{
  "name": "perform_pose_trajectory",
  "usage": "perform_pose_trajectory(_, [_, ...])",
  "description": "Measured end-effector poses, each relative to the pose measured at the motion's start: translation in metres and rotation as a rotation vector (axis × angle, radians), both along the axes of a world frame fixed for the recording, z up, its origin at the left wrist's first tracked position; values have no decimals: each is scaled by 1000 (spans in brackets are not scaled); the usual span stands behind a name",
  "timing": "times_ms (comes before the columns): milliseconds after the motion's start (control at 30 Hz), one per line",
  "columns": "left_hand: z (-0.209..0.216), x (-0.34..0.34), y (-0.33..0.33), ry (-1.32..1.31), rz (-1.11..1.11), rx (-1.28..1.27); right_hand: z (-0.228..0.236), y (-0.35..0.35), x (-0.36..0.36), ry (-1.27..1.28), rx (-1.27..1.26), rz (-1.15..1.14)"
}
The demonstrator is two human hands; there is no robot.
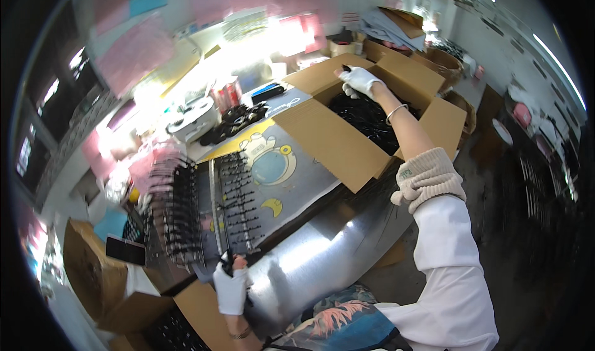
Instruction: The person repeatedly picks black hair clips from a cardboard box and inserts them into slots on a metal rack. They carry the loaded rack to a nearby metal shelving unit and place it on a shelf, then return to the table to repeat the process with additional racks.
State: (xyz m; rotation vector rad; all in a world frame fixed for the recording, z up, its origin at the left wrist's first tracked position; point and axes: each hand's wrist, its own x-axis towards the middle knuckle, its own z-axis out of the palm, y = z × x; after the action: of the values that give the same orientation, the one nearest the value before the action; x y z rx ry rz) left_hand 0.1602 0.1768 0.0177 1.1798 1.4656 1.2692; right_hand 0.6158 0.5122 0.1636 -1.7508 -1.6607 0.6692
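My right hand (361, 81), in a white glove with bare fingertips, is raised over the far side of an open cardboard box (334, 141). Its fingers are curled, with something small and dark at their tips. Many shiny black, thin pieces (365, 118) fill the box. My left hand (231, 289), gloved alike, is closed around something black near the table's front edge. It is beside the near end of a metal bar (215, 208). Right of that bar stands a rack row with black clips or pegs (238, 196); a denser row of black pieces (176, 208) is on the left.
A grey mat with a cartoon astronaut (269, 159) covers the table. Behind it are a bundle of dark hair-like strands (235, 120) and a white device (192, 120). A phone (126, 250) and another cardboard box (198, 311) are at lower left. A curved metal sheet (310, 264) lies along the front.
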Motion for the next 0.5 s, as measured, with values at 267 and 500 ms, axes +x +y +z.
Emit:
perform_pose_trajectory(267, [-31, -156, -159, 620, 726, -276, -29, -64, -125, 37, 308, 293])
perform_pose_trajectory(500, [-29, -186, -210, 1561, 723, -633, -141, -243, -314, -289, 675, 974])
